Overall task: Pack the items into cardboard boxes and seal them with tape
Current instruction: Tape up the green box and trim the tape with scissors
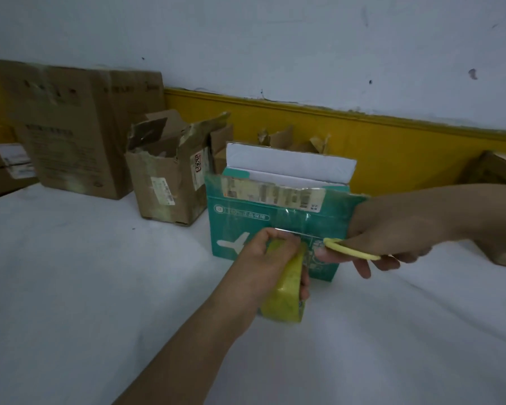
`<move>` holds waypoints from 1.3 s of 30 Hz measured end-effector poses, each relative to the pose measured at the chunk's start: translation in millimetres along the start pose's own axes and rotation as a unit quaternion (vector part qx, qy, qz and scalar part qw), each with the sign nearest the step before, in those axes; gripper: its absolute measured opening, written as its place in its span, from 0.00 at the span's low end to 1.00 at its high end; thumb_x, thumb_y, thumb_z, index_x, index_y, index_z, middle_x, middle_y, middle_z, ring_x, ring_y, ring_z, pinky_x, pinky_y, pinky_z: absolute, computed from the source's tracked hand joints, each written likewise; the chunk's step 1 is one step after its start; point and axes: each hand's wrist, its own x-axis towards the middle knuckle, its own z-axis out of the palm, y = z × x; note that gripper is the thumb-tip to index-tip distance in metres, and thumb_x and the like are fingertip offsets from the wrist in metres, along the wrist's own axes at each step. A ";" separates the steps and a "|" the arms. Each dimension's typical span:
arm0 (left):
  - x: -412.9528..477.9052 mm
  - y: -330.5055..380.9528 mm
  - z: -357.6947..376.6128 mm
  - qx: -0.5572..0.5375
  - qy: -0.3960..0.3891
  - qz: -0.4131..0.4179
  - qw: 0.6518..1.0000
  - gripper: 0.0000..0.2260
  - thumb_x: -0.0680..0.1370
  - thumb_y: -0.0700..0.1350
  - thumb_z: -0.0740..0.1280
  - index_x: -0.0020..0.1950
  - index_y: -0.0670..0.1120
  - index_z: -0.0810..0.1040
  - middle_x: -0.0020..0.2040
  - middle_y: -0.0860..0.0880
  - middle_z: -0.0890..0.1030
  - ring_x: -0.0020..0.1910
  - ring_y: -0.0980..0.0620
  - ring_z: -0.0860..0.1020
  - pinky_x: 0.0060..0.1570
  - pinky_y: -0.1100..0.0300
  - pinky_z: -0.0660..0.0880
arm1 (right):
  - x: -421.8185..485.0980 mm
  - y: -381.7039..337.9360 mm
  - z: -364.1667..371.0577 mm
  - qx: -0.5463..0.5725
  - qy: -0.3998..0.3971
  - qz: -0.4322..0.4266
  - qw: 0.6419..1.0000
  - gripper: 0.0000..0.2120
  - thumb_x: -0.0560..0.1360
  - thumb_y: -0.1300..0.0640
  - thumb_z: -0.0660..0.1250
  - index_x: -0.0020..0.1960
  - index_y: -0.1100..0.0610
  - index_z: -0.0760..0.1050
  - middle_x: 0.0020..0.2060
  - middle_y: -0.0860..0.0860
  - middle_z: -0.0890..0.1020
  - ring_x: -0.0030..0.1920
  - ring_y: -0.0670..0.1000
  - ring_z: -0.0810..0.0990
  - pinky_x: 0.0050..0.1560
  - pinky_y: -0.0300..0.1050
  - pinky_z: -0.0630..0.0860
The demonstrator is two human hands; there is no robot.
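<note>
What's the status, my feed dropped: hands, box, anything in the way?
Left hand grips yellow tape roll against teal box. Right hand holds yellow-handled scissors at the tape. White top flap up, unsealed. Torn cardboard box behind, clear of work.

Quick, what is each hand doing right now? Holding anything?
Left hand: closed, gripping the yellow tape roll at the front of the teal box.
Right hand: closed, holding the yellow-handled scissors.

Left hand [270,249] grips yellow tape roll [284,290] against teal box [246,217] front. Right hand [392,238] holds scissors [351,249] touching it. Torn cardboard boxes [170,182] at far edge.
</note>
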 end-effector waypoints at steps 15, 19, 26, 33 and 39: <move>-9.0 -0.5 -4.1 -0.028 -0.063 -0.035 0.997 0.04 0.81 0.43 0.65 0.56 0.48 0.73 0.35 0.40 0.83 0.31 0.42 0.82 0.34 0.56 0.79 | -11.7 44.0 40.6 0.095 0.153 -0.024 0.983 0.14 0.72 0.37 0.66 0.41 0.46 0.83 0.35 0.42 0.85 0.29 0.43 0.81 0.30 0.32 0.75; -7.2 -1.2 -5.4 -0.076 -0.018 -0.013 0.997 0.01 0.81 0.41 0.65 0.51 0.46 0.74 0.34 0.40 0.82 0.29 0.43 0.81 0.31 0.56 0.78 | -8.0 72.8 101.4 0.200 0.135 0.096 0.966 0.16 0.81 0.54 0.61 0.39 0.55 0.82 0.38 0.47 0.86 0.31 0.46 0.82 0.31 0.37 0.76; -6.6 -8.0 -2.5 -0.089 0.007 0.012 0.996 0.03 0.81 0.44 0.66 0.48 0.49 0.76 0.36 0.38 0.82 0.30 0.42 0.80 0.33 0.55 0.78 | 25.4 57.1 113.5 -0.103 0.143 0.175 0.969 0.08 0.79 0.55 0.59 0.51 0.49 0.77 0.48 0.47 0.80 0.55 0.49 0.81 0.53 0.41 0.76; -3.0 -11.3 -4.7 -0.092 0.043 0.038 0.994 0.02 0.80 0.42 0.65 0.50 0.48 0.76 0.35 0.39 0.82 0.28 0.43 0.80 0.30 0.56 0.77 | 13.3 35.6 107.6 -0.268 0.427 0.009 0.863 0.12 0.82 0.49 0.58 0.47 0.51 0.77 0.32 0.46 0.73 0.32 0.50 0.76 0.30 0.41 0.72; -7.5 -8.6 -0.7 -0.091 0.059 0.050 0.993 0.05 0.80 0.40 0.65 0.56 0.44 0.73 0.34 0.41 0.82 0.28 0.43 0.79 0.29 0.56 0.77 | 42.4 -8.7 47.9 -0.264 0.685 -0.081 0.674 0.22 0.81 0.41 0.57 0.65 0.56 0.74 0.60 0.54 0.78 0.60 0.60 0.73 0.67 0.59 0.63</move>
